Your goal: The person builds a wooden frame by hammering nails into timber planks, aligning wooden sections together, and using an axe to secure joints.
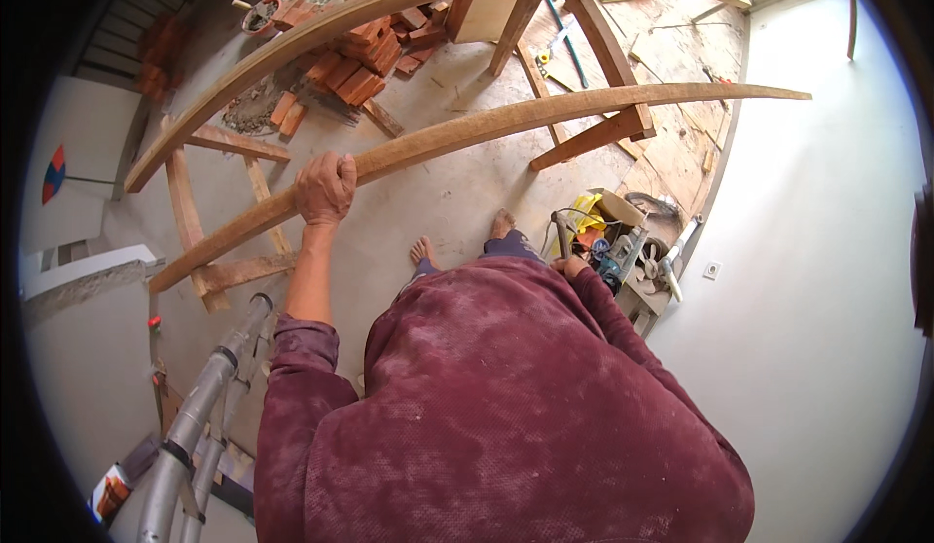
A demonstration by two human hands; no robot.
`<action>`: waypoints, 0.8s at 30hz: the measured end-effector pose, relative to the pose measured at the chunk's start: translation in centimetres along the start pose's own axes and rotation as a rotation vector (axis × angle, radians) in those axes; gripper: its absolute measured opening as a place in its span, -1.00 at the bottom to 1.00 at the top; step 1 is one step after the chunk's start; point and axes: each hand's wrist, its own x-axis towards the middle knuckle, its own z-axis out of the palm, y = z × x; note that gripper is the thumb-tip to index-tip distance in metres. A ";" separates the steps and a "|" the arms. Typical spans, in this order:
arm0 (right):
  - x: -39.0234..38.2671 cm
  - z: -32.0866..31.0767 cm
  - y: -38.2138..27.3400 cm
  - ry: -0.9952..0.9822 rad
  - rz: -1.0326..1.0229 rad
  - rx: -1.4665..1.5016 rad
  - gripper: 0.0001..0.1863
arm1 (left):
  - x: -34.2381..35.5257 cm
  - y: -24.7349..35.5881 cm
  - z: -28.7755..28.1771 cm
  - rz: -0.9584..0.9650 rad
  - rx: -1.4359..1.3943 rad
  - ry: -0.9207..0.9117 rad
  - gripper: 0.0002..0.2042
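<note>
My left hand [326, 189] is wrapped round the near one of two long, roughly sawn wooden beams [486, 120]. The beam runs from a wooden trestle [185, 212] at the left to another wooden trestle [593, 139] at the right. A second beam [321, 32] lies across the same supports, farther away. Low at my right side, my right hand [570, 267] is closed round the handle of what looks like a hammer [563, 235], its head pointing up. My sleeve and body partly hide those fingers.
Stacked red bricks [355, 66] lie beyond the beams. A crate of tools [628, 256] stands by the white wall [798, 300] at the right. To my left are a metal ladder [199, 397] and a rough-edged ledge [88, 290]. A blue-green handsaw-like strip [566, 42] lies on the floor.
</note>
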 end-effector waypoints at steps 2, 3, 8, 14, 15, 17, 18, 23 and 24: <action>-1.9 1.8 -0.9 0.060 0.090 0.107 -0.77 | 0.0 -0.2 0.2 0.015 0.014 0.024 -0.69; -2.7 2.3 -1.3 0.084 0.151 0.134 -0.77 | 0.0 -0.3 0.4 0.023 0.027 0.041 -0.69; -8.1 2.7 -4.3 0.335 -0.074 0.272 -0.80 | 0.3 -0.5 -0.1 -0.127 -0.062 -0.080 -0.60; -11.7 -1.0 -11.9 0.807 -0.345 0.161 -0.74 | -0.4 -1.5 -2.9 -0.131 -0.492 0.416 -0.79; -11.8 -2.1 -13.6 0.840 -0.288 0.185 -0.74 | -1.6 -1.5 -3.0 -0.199 -0.575 0.452 -0.79; -11.3 -5.6 -17.3 0.822 -0.649 0.140 -0.86 | -5.1 -1.5 -3.4 -0.427 -0.721 0.462 -0.78; -10.8 -7.3 -19.2 0.770 -0.641 0.001 -0.86 | -6.9 -1.8 -3.4 -0.588 -0.781 0.534 -0.78; -8.6 -10.7 -27.6 0.399 -0.643 -0.154 -0.88 | -15.9 -8.2 -3.3 -1.308 -1.024 1.140 -0.78; -8.4 -10.1 -28.4 0.339 -0.696 -0.164 -0.89 | -17.1 -10.2 -3.6 -1.479 -1.067 1.243 -0.74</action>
